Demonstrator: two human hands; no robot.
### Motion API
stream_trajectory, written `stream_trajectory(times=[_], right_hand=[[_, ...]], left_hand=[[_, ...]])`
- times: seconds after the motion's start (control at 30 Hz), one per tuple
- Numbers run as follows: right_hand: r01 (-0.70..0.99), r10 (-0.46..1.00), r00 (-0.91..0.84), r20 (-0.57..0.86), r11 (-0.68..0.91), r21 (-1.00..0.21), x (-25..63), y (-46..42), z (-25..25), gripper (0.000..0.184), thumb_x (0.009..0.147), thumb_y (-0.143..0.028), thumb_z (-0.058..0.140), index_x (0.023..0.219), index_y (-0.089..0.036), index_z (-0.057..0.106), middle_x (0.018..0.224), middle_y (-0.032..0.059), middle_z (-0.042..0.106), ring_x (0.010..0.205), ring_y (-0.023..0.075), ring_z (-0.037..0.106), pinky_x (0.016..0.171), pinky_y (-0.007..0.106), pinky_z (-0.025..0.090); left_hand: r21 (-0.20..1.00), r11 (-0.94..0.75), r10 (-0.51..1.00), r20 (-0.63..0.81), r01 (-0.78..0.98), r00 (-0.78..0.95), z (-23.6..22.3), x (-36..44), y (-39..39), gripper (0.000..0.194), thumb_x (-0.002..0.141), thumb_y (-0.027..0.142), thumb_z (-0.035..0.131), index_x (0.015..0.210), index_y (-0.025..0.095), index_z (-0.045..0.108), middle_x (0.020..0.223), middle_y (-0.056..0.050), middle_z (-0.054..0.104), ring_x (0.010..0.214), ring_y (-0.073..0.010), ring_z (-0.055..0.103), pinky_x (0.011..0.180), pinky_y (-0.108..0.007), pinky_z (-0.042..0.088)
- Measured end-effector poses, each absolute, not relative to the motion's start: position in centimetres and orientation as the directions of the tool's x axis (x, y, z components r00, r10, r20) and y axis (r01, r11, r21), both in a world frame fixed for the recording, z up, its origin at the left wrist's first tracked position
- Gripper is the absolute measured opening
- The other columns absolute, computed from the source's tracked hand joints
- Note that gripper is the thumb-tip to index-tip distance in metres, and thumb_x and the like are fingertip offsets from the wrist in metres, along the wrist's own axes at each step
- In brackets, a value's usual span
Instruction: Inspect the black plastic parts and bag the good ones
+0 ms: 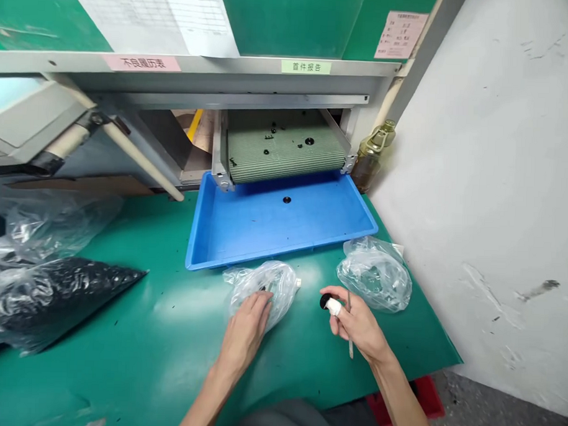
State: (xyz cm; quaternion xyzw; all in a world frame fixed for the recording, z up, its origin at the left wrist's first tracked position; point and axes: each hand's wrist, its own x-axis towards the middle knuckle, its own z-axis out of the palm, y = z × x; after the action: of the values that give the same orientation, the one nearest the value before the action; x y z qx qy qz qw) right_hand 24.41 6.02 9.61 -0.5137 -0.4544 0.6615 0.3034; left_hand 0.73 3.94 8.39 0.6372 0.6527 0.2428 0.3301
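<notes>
Over the mouth of a clear plastic bag (pixel 281 284), my left hand (pixel 250 320) has its fingers bent and close together. A small dark bit shows by its fingertips; whether it is pinched or lies in the bag I cannot make out. My right hand (pixel 357 324) is closed, pinching a round black part (pixel 325 300) between thumb and fingers. White tape (pixel 333 306) wraps the thumb. A thin stick-like tool (pixel 350 349) runs through the same hand, pointing down to the table. Another clear plastic bag (pixel 375 275) lies open beyond the right hand.
A blue tray (pixel 250 252) holds a black ring (pixel 287 200) below a green conveyor belt (pixel 286 157) carrying several small black parts. A large bag of black pieces (pixel 62 295) lies left on the green table (pixel 167 352). A bottle (pixel 370 155) stands by the right wall (pixel 499 183).
</notes>
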Motion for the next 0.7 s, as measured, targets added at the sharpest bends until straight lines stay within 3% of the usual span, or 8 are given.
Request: stream_trajectory(times=[0.1, 0.2, 0.3, 0.4, 0.5, 0.6, 0.7], right_hand=[[0.079, 0.888, -0.252, -0.385, -0.377, -0.923, 23.0, 6.0, 9.9, 0.027, 0.083, -0.038, 0.057, 0.101, -0.018, 0.060, 0.055, -0.0055, 0.049, 0.040, 0.0047, 0.032, 0.040, 0.019, 0.025], [0.045, 0.909, -0.226, -0.351, -0.350, -0.936, 21.7, 5.9, 9.8, 0.023, 0.084, -0.036, 0.057, 0.100, -0.020, 0.058, 0.070, -0.0025, 0.056, 0.044, 0.0048, 0.034, 0.041, 0.019, 0.026], [0.184, 0.950, -0.173, -0.260, -0.228, -0.956, 21.2, 5.9, 9.5, 0.027, 0.085, -0.030, 0.051, 0.111, -0.023, 0.056, 0.077, -0.0008, 0.058, 0.053, 0.0095, 0.047, 0.047, 0.022, 0.036], [0.403, 0.975, -0.204, -0.087, 0.003, -0.915, 21.3, 6.2, 9.5, 0.027, 0.087, -0.022, 0.043, 0.106, -0.025, 0.062, 0.089, 0.0034, 0.061, 0.072, 0.0154, 0.057, 0.062, 0.026, 0.044], [0.482, 0.958, -0.288, -0.012, 0.134, -0.866, 21.5, 6.9, 9.7, 0.023, 0.089, -0.022, 0.041, 0.089, -0.024, 0.065, 0.082, 0.0022, 0.059, 0.069, 0.0153, 0.054, 0.061, 0.026, 0.041], [0.468, 0.941, -0.333, -0.062, 0.108, -0.877, 21.3, 8.0, 10.1, 0.018, 0.088, -0.022, 0.045, 0.081, -0.024, 0.062, 0.071, -0.0016, 0.055, 0.059, 0.0127, 0.048, 0.056, 0.025, 0.037], [0.486, 0.927, -0.338, -0.161, 0.025, -0.874, 21.1, 9.0, 10.5, 0.016, 0.084, -0.019, 0.047, 0.091, -0.025, 0.060, 0.072, -0.0036, 0.056, 0.053, 0.0107, 0.044, 0.050, 0.023, 0.034]], left_hand=[[0.936, 0.164, 0.982, -0.184, 0.311, 0.038, 9.7, 2.9, 3.3, 0.026, 0.090, 0.038, 0.050, 0.108, 0.023, 0.062, 0.107, -0.008, 0.065, 0.091, -0.0225, 0.061, 0.079, -0.032, 0.047], [0.960, 0.278, 0.954, -0.278, 0.011, 0.109, 10.0, 5.3, 3.5, 0.030, 0.086, 0.041, 0.057, 0.106, 0.020, 0.063, 0.093, -0.006, 0.065, 0.073, -0.0167, 0.058, 0.065, -0.027, 0.047], [0.954, 0.284, 0.956, -0.274, -0.094, 0.106, 9.4, 6.6, 4.4, 0.029, 0.085, 0.043, 0.060, 0.095, 0.016, 0.063, 0.079, -0.002, 0.061, 0.064, -0.0128, 0.052, 0.059, -0.024, 0.044], [0.947, 0.296, 0.953, -0.285, -0.123, 0.100, 8.7, 6.9, 5.0, 0.030, 0.088, 0.047, 0.053, 0.088, 0.017, 0.057, 0.078, -0.003, 0.061, 0.063, -0.0134, 0.054, 0.058, -0.025, 0.044], [0.958, 0.280, 0.958, -0.275, -0.056, 0.079, 8.7, 6.7, 5.6, 0.030, 0.093, 0.047, 0.043, 0.090, 0.018, 0.053, 0.072, -0.002, 0.061, 0.060, -0.0142, 0.056, 0.058, -0.026, 0.044], [0.965, 0.261, 0.960, -0.264, 0.037, 0.094, 9.2, 6.2, 6.4, 0.031, 0.094, 0.047, 0.040, 0.092, 0.019, 0.055, 0.061, 0.001, 0.055, 0.055, -0.0144, 0.052, 0.057, -0.026, 0.040], [0.970, 0.169, 0.976, -0.190, 0.175, 0.108, 9.9, 5.6, 7.3, 0.030, 0.094, 0.044, 0.041, 0.091, 0.021, 0.060, 0.062, 0.001, 0.052, 0.058, -0.0147, 0.047, 0.058, -0.027, 0.034]])
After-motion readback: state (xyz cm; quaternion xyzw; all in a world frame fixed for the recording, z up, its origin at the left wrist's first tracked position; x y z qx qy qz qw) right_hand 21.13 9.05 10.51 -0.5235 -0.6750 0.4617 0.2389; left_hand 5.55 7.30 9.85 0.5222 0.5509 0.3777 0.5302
